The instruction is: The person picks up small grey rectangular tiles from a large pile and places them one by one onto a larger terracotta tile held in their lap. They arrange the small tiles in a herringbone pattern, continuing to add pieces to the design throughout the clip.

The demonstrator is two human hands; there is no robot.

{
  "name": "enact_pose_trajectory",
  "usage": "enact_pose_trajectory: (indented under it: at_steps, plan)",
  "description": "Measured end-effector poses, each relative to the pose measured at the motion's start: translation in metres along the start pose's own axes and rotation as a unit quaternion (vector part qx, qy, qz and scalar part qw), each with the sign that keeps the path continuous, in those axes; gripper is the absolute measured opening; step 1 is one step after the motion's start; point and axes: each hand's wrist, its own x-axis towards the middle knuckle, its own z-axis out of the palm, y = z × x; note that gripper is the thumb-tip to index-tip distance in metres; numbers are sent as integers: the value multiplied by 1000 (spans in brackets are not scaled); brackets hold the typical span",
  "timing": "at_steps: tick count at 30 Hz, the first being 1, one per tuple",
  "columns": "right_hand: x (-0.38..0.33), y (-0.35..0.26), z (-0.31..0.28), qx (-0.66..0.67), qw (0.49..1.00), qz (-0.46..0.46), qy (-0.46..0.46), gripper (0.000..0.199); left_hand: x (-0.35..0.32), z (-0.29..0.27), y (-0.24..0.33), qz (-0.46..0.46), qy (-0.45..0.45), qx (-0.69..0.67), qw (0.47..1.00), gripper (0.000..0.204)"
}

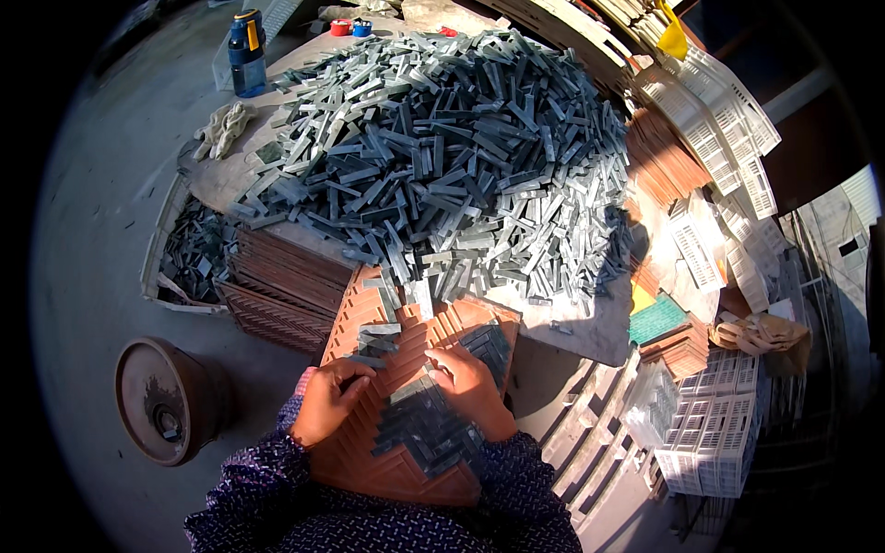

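Left hand: the left hand (327,398) lies curled on the near left part of the ribbed terracotta-orange plastic mould tray (355,453), fingers bent and pressing at the edge of the laid strips; I cannot tell whether a piece is under the fingertips.
Right hand: the right hand (468,387) lies flat with fingers pressed down on the band of small grey-blue stone strips laid in herringbone (426,424); it pinches nothing that I can see.
Done so far: one herringbone band runs through the middle of the tray from the near edge toward the far corner, and a few loose strips (376,337) lie near the tray's far end.
Left to fill: by my judgement well over half of the tray is bare ribs, on the left and near the lap, so the work is in an early to middle stage.
Supply: a great heap of loose grey stone strips (461,147) covers the stone slab worktable (590,334) just beyond the tray.
Beside the table: stacked terracotta trays (281,286) lean at the left, with a shallow tub of more strips (195,251).
Floor: grey concrete, with a round rusty metal drum (166,398) at the left.
Far side: white plastic grid trays (714,138) are piled right; a blue bottle (246,55) and crumpled pale gloves (221,129) sit on the far left.
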Motion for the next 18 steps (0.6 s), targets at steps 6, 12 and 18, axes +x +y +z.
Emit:
enact_pose_trajectory:
  at_steps: [6, 12, 18]
  plan:
    - [66, -4, 24, -87, 982, 54, 160, 27, 38, 8, 7, 193, 55, 226, 953, 29]
    - [72, 29, 26, 116, 974, 120, 154, 26, 57, 4, -5, 153, -3, 266, 952, 36]
    - [35, 30, 1, 209, 962, 170, 37, 22, 63, -15, -20, 210, -33, 286, 934, 27]
